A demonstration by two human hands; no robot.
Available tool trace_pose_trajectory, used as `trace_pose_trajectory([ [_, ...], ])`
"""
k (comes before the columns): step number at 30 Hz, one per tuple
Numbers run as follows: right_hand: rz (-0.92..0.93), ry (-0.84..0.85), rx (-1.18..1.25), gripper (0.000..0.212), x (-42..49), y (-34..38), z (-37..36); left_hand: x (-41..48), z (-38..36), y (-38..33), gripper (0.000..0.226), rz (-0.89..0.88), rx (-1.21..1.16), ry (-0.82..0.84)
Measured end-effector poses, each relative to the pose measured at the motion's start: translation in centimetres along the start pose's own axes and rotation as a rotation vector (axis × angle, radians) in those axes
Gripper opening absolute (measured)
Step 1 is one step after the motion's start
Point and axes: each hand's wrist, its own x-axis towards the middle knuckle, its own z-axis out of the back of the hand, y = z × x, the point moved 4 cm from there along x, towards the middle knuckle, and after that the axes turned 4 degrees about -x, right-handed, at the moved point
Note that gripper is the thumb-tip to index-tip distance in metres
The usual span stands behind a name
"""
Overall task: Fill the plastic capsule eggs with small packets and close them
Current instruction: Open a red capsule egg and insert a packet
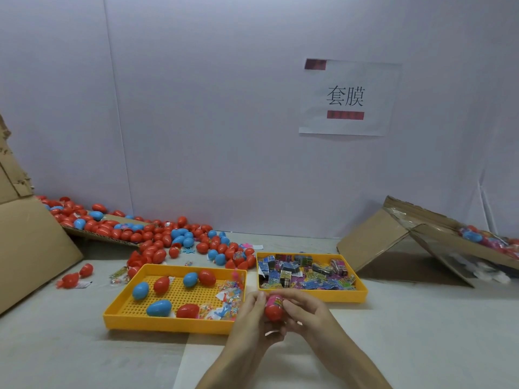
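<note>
Hands meet just in front of two trays on a pale tabletop point(84, 346). The left hand point(251, 318) and right hand point(307, 313) both curl their fingers round one red plastic capsule egg point(272, 311), held approx. upright btwn them above the table. A pink printed packet point(275, 299) shows at its top end; whether the egg is closed can't be told. To the left, a yellow perforated plastic tray point(168, 322) holds blue and red eggs point(140, 290) and clear packets of small coloured bits point(227, 299). A second yellow tray point(331, 295), just beyond the hands, holds small printed packets point(306, 272). A loose pile of red and blue eggs point(157, 237) spills at rear left, beside a brown cardboard box point(31, 248). Another cardboard box point(373, 240) lies tipped at right. A white paper sign point(348, 98) hangs on the wall.
</note>
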Motion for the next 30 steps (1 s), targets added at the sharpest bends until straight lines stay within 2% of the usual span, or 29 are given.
trace_pose_trajectory([
  [7, 0.037, -0.089, -0.014, 0.031, 0.4, -0.3, 0.5, 0.4, 1.0, -0.4, 0.031, -0.160, 0.221, -0.113],
  [10, 0.071, -0.175, -0.021, 0.031, 0.4, 0.0, 1.3, 0.1, 0.9, -1.0, 0.032, -0.300, 0.326, -0.091],
  [12, 0.095, -0.193, -0.073, 0.022, 0.2, 0.2, 1.4, -0.3, 0.5, -0.9, 0.034, -0.369, 0.429, -0.051],
  [14, 0.108, -0.204, -0.108, 0.017, 0.1, 0.3, 1.4, -0.4, 0.4, -0.7, 0.023, -0.414, 0.504, -0.026],
  [17, 0.135, -0.209, -0.147, 0.017, 0.0, 0.7, 1.1, -0.3, 0.6, -0.7, 0.014, -0.415, 0.488, -0.012],
  [22, 0.167, -0.184, -0.173, 0.020, -0.2, 0.9, 0.9, 0.0, 0.9, -0.9, 0.020, -0.369, 0.439, -0.050],
  [30, 0.151, -0.184, -0.188, 0.017, -0.1, 0.6, 1.2, 0.1, 0.9, -0.8, 0.015, -0.349, 0.406, -0.054],
])
